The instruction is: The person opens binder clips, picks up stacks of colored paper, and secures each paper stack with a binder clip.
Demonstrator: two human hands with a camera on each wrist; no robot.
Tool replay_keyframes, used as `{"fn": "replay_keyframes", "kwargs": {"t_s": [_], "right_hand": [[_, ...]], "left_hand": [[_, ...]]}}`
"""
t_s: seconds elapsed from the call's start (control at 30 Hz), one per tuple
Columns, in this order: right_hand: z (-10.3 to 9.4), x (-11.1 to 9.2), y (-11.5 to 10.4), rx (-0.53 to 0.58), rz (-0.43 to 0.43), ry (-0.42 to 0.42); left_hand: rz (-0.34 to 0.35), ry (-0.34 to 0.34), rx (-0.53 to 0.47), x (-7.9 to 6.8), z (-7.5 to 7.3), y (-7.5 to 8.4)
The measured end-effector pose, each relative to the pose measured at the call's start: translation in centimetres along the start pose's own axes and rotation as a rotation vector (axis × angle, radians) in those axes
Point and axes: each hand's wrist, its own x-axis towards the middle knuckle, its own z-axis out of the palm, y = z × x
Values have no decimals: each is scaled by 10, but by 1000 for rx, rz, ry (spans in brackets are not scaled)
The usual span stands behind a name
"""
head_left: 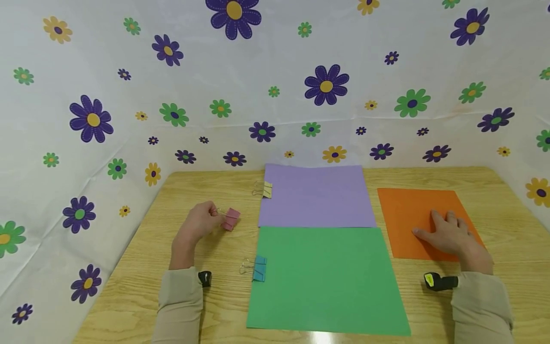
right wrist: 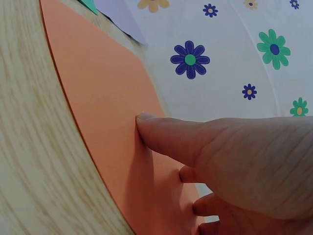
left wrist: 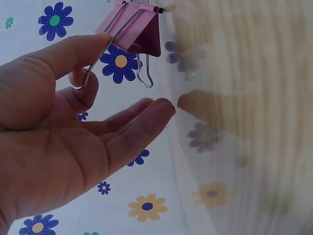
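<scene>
My left hand (head_left: 201,222) pinches a pink binder clip (head_left: 231,219) by one wire handle, between thumb and index finger, over the table left of the papers. In the left wrist view the clip (left wrist: 134,27) has its second wire handle hanging free, and the other fingers stretch out beneath. On the right, my right hand (head_left: 449,234) rests with spread fingers on an orange sheet (head_left: 417,205). The right wrist view shows the thumb touching the orange sheet (right wrist: 98,78), with the other fingertips partly hidden behind the hand.
A purple sheet (head_left: 318,196) lies at the back with a cream binder clip (head_left: 267,189) on its left edge. Before it lies a green sheet (head_left: 326,282), a blue binder clip (head_left: 259,268) on its left edge. A flowered cloth (head_left: 275,62) hangs behind the wooden table (head_left: 129,286).
</scene>
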Motion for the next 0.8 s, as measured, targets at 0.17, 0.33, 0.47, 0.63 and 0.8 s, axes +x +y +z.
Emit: {"fn": "replay_keyframes", "kwargs": {"t_s": [0.17, 0.33, 0.47, 0.63, 0.8], "right_hand": [[0, 0, -1, -1, 8, -1], [0, 0, -1, -7, 12, 1], [0, -1, 0, -6, 14, -3], [1, 0, 1, 2, 17, -3], [1, 1, 2, 1, 16, 1]], "left_hand": [[11, -31, -1, -1, -1, 0], [24, -52, 7, -1, 0, 2], [17, -53, 18, 0, 2, 1], [-6, -54, 13, 1, 3, 0], [-32, -58, 5, 1, 4, -1]]}}
